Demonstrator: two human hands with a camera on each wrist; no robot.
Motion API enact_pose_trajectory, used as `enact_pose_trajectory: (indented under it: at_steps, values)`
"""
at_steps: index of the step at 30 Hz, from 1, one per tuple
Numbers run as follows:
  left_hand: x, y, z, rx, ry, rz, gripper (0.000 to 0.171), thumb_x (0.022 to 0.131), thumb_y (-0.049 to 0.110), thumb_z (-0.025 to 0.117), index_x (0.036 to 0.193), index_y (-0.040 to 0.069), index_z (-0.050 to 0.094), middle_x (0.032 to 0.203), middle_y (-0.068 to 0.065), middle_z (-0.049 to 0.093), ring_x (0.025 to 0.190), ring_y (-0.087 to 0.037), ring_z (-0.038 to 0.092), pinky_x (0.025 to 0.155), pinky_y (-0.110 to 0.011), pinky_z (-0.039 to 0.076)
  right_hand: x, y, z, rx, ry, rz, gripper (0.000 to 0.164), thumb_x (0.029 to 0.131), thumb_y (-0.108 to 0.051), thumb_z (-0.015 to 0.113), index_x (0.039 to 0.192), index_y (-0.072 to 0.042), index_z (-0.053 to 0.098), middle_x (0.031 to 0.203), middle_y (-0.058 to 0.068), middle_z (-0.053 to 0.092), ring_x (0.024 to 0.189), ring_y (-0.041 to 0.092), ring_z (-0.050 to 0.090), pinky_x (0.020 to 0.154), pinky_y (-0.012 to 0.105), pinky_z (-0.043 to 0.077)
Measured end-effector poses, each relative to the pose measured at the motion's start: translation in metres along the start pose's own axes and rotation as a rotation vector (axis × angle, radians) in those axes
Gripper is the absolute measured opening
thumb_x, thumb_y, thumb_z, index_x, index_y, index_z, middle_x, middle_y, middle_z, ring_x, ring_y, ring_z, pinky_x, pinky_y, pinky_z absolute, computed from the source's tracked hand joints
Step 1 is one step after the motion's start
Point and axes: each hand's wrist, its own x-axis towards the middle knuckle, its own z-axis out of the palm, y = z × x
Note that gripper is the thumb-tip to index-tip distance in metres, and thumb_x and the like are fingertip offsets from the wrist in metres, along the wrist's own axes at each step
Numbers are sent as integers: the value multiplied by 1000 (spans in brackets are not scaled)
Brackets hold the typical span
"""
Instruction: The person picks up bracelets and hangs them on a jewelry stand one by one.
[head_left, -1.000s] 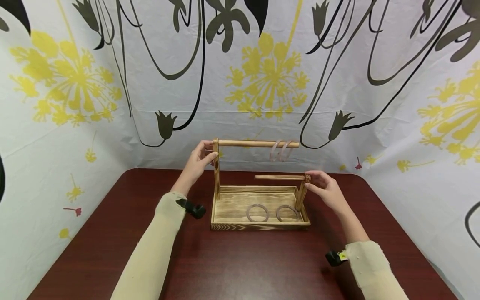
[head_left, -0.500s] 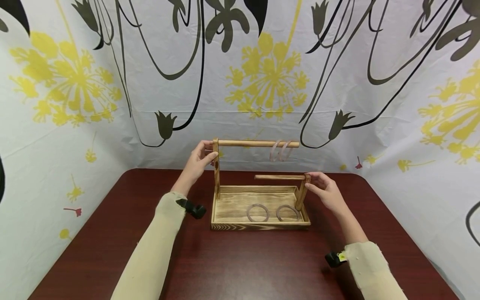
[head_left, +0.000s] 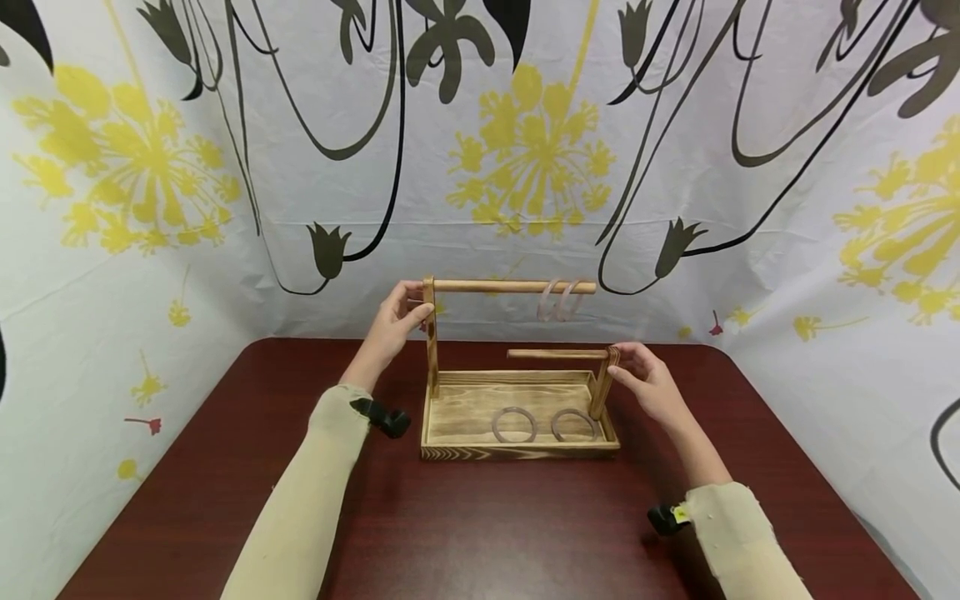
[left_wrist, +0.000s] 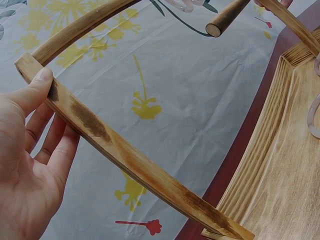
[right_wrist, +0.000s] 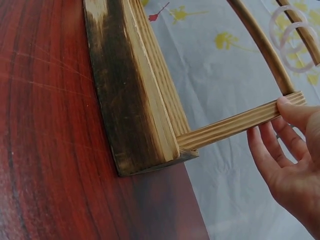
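A wooden bangle stand with a shallow tray base (head_left: 517,452) sits on the table. My left hand (head_left: 392,323) pinches the top of its tall left post (left_wrist: 120,150) between thumb and fingers. On the right, my right hand (head_left: 651,382) grips the upper end of the short post (right_wrist: 235,122) the same way. Two pale translucent bangles (head_left: 548,302) hang near the free end of the upper bar (head_left: 487,287). The lower bar (head_left: 555,354) carries nothing. Inside the tray, two more bangles (head_left: 514,409) lie at the middle and right.
The dark red table (head_left: 480,525) extends around the stand. Behind and at both sides hangs a white sheet (head_left: 420,192) printed with yellow and grey flowers. Black wrist cameras (head_left: 381,418) are strapped over both sleeves.
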Motion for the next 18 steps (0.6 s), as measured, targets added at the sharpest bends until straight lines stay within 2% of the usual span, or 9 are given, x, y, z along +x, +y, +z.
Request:
enact_pose_trajectory:
  at_steps: [5,10,14,18]
  values:
    - [0,0,1,13,12,2,36,102,9,54,134,-4,44,118,-8,54,92,-5,58,79,-28,53,0,1,0,-4,13,-26,31,96,-10,65,122,5,56,102,-23,62,95,-1,61,79,9,49]
    - [1,-1,3,31,28,32,35,101,7,56,132,-5,46,117,-13,56,88,-5,58,79,-37,55,0,2,1,24,15,-70,27,95,-9,66,119,-1,59,103,-20,63,94,-8,59,78,8,47]
    - [0,0,5,28,52,28,35,101,6,56,133,-5,47,120,-20,56,87,-6,59,79,-41,55,-1,-1,2,-15,18,-32,31,95,-8,66,122,5,56,104,-16,62,94,-5,59,79,9,47]
    - [-1,3,8,19,68,5,36,101,6,56,135,-3,47,123,-26,55,85,-5,58,79,-38,54,-2,-7,2,-45,21,4,33,95,0,64,124,10,55,106,-2,64,93,-4,58,78,10,48]
